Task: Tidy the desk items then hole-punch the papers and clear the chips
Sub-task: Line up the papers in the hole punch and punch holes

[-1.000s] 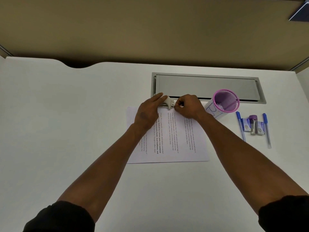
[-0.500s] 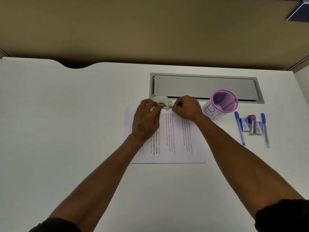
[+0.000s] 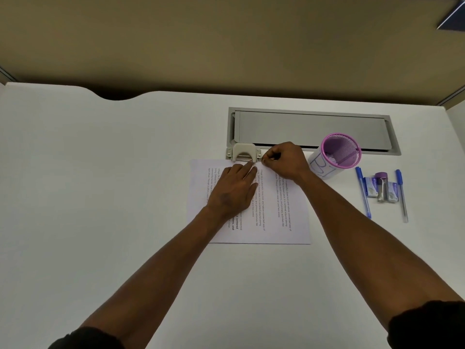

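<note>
A cream hole punch (image 3: 243, 152) stands at the far edge of the printed papers (image 3: 276, 217) on the white desk (image 3: 100, 197). My left hand (image 3: 234, 190) lies flat on the papers just below the punch, fingers spread and holding nothing. My right hand (image 3: 284, 159) is curled at the punch's right end, its fingertips pinched at the papers' far edge; what they grip is too small to tell.
A purple mesh cup (image 3: 338, 154) stands right of the papers. Further right lie two blue pens (image 3: 363, 195), staple boxes (image 3: 372, 187) and a purple-topped stapler (image 3: 382, 187). A grey cable hatch (image 3: 312, 129) is set into the desk behind the punch.
My left hand came off the hole punch and slid back onto the papers, uncovering the punch. My right hand stayed at the punch's right end.
</note>
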